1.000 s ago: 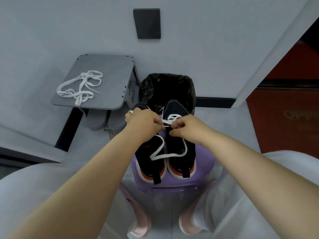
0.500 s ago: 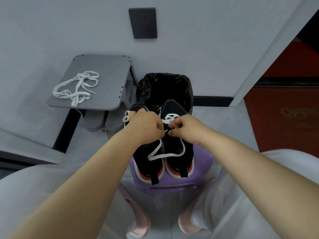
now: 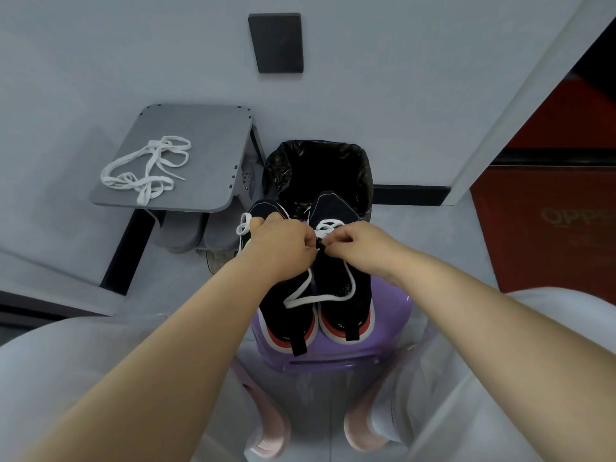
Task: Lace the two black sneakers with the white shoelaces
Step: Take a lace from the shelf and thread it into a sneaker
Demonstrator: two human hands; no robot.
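Sneakers: left sneaker (image 3: 283, 315) and right sneaker (image 3: 343, 288) side by side on purple stool (image 3: 395, 328).
Left hand (image 3: 280, 248): above stool, fingers clenched, pinching shoelace (image 3: 320, 297).
Right hand (image 3: 361, 246): just beside, fingers pinching same shoelace.
Spare shoelace (image 3: 146, 171): heaped on grey worktop (image 3: 206, 145), beyond stool, leftward.

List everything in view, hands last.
sneakers: two, black, side by side on the stool
lace: one, white, partly threaded in the sneaker on the right
spare lace: one, white, heaped on the table
stool: one, purple, under the sneakers
table: one, grey, left of the bin
bin: one, black-lined, behind the sneakers
panel: one, dark, on the wall
slippers: two, pink, bottom edge
left hand: grips the lace
right hand: pinches the lace
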